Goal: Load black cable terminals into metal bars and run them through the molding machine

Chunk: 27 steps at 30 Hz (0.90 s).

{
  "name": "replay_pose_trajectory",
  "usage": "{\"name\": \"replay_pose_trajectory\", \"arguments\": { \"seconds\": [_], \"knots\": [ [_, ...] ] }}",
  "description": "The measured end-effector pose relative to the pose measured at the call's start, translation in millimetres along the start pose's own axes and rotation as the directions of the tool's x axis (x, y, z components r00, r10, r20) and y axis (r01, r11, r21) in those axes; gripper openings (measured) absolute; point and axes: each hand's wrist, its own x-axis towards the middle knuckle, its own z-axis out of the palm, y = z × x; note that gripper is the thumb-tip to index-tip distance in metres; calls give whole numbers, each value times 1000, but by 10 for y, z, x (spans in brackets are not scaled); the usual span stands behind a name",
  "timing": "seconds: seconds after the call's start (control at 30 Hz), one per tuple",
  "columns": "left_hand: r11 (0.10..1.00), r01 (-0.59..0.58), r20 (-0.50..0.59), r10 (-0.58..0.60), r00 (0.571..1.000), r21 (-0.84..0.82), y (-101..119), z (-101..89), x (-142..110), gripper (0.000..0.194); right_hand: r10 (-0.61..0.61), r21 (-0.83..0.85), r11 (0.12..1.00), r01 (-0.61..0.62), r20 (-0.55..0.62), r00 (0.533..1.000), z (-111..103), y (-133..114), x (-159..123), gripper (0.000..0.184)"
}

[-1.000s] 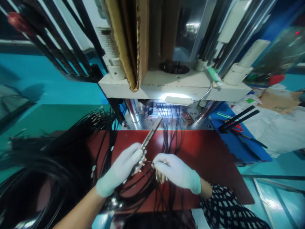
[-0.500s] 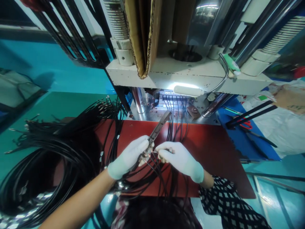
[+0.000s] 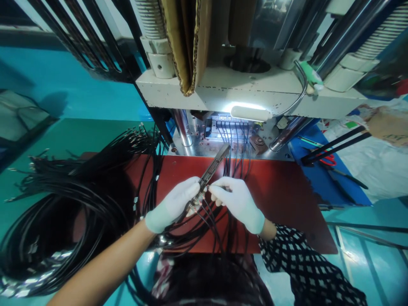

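My gloved left hand [image 3: 178, 197] is closed on a long dark metal bar [image 3: 214, 167] with slots along it, tilted up to the right. Several thin black cables [image 3: 208, 221] with bare reddish wire ends run from the bar's lower part. My gloved right hand [image 3: 234, 197] is pinched at the bar's right side, fingertips close to a cable end. What it pinches is small and mostly hidden by the fingers. Beyond the bar, more cables [image 3: 236, 148] lead into a lit metal mould [image 3: 229, 129] under the press.
A red-brown board [image 3: 280, 199] lies under my hands. Bundles of black cable [image 3: 95, 195] are piled at the left. The press's pale beam [image 3: 191, 100], carrying a lamp [image 3: 250, 113], spans the front. On a blue surface [image 3: 321, 178] at the right lie red-handled scissors [image 3: 328, 159].
The view has shifted a little. My right hand's fingertips have moved closer to the bar and to my left hand. The left hand still holds the bar.
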Motion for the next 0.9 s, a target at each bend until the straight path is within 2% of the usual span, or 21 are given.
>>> {"name": "replay_pose_trajectory", "arguments": {
  "seconds": [0.2, 0.27, 0.33, 0.4, 0.47, 0.53, 0.63, 0.7, 0.77, 0.9],
  "knots": [
    [999, -4, 3, 4, 1000, 36, 16, 49, -31, 34, 91, 80, 992, -94, 33, 995, 65, -58, 26, 21],
    [995, -8, -6, 9, 1000, 95, 1, 63, -31, 34, 115, 92, 989, -118, 34, 993, 79, -61, 14, 21],
    [969, -23, -47, 36, 998, 248, -33, 68, -20, 32, 119, 94, 988, -120, 23, 993, 95, -45, 7, 19],
    [896, -38, -97, 90, 991, 443, -78, 63, -5, 28, 99, 88, 991, -99, 6, 995, 105, -13, 14, 19],
    [832, -43, -106, 121, 987, 554, -116, 55, 6, 25, 80, 79, 994, -81, 12, 997, 100, 23, 31, 21],
    [866, -43, -79, 95, 992, 498, -130, 51, 7, 27, 76, 63, 995, -79, 47, 996, 78, 54, 49, 21],
    [977, -3, -67, 18, 998, 211, -114, 55, -4, 32, 69, 42, 996, -73, 79, 994, 34, 80, 61, 21],
    [998, 21, -63, -17, 998, 57, -103, 58, -8, 34, 56, 46, 997, -60, 79, 995, 17, 88, 58, 20],
    [999, 34, -52, -34, 998, -8, -100, 59, -6, 34, 46, 54, 997, -50, 76, 996, 17, 91, 53, 20],
    [999, 28, -22, -29, 999, -27, -86, 70, 0, 34, 35, 63, 997, -38, 48, 998, 49, 89, 49, 20]
  ]
}}
